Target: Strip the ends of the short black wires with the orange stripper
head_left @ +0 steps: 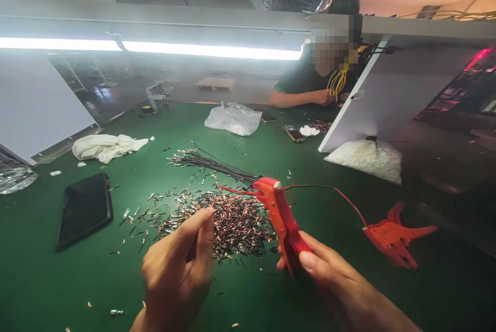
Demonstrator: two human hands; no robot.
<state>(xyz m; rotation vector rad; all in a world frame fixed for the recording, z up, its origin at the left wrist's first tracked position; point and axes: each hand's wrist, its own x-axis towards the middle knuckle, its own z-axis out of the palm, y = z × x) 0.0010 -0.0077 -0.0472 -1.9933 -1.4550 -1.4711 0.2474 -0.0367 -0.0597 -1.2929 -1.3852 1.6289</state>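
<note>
My right hand (341,278) is wrapped around the handles of a red wire stripper (279,213), its head pointing up and away from me. My left hand (180,265) is closed in a pinch, thumb against forefinger; whatever lies between the tips is too small to make out. Just beyond both hands spreads a pile of short wire offcuts (236,223), black with copper-coloured ends. Behind the pile lies a bundle of black wires (213,164) with metal tips, partly hidden by the stripper's head. A second red hand tool (397,234) rests on the right, with a thin cord running toward the stripper.
A dark phone (85,208) lies left on the green table (46,280). Farther back are a white cloth (108,147), a clear plastic bag (233,118) and another phone (293,133). A filled bag (364,159) sits by the right panel (387,94). A co-worker (302,79) sits opposite.
</note>
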